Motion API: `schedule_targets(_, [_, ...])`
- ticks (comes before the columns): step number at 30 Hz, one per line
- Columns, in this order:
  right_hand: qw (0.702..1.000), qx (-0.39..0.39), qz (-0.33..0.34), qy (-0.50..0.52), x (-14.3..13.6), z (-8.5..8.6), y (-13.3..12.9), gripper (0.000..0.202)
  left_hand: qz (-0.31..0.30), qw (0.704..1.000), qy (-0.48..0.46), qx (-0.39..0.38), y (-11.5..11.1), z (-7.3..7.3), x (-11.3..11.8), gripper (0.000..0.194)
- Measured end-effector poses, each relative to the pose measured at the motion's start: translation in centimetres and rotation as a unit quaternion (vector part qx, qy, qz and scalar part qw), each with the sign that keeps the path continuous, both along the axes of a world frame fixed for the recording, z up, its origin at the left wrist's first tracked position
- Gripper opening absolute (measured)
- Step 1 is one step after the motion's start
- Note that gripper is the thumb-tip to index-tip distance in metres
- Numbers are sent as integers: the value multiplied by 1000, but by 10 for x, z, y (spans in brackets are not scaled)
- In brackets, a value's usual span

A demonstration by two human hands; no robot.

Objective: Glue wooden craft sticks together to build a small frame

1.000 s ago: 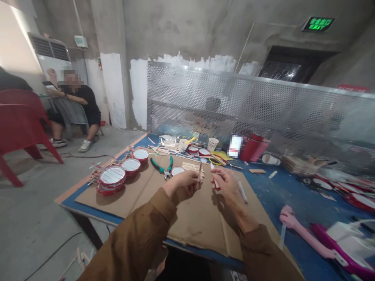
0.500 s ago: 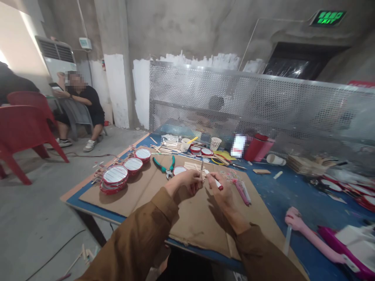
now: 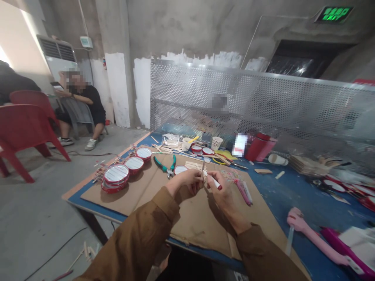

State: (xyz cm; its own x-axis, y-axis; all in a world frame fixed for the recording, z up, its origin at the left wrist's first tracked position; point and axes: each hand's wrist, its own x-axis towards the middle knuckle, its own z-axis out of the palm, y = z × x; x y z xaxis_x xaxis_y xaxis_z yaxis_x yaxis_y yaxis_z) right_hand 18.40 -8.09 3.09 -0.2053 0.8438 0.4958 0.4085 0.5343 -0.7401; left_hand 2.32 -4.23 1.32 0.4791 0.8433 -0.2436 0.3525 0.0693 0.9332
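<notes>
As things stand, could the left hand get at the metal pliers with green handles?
Probably yes: the metal pliers with green handles lie uncovered on the brown cardboard sheet, just beyond the bare left hand. Its grip is on a thin brown stick, though, so it would likely need freeing.

Red chairs (image 3: pixel 26 125) on grey floor (image 3: pixel 43 207) beside rough wall (image 3: pixel 190 27)
</notes>
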Motion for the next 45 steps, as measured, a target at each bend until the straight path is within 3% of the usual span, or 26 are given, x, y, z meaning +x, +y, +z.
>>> schedule_targets(8, [1000,-7,-4,-7,0,-3,2,31,10,1000,4,-6,-5,6,1,7])
schedule_targets(15, [998,5,-57,-5,4,-7,6,27,3,1000,17,-22,-6,8,-1,6])
schedule_targets(33, [1000,-16,-4,-7,-1,-1,0,29,-9,1000,5,-15,4,-6,-2,12])
schedule_targets(45, [1000,-19,-10,-9,-1,1,-1,32,-5,1000,17,-19,-4,7,0,9])
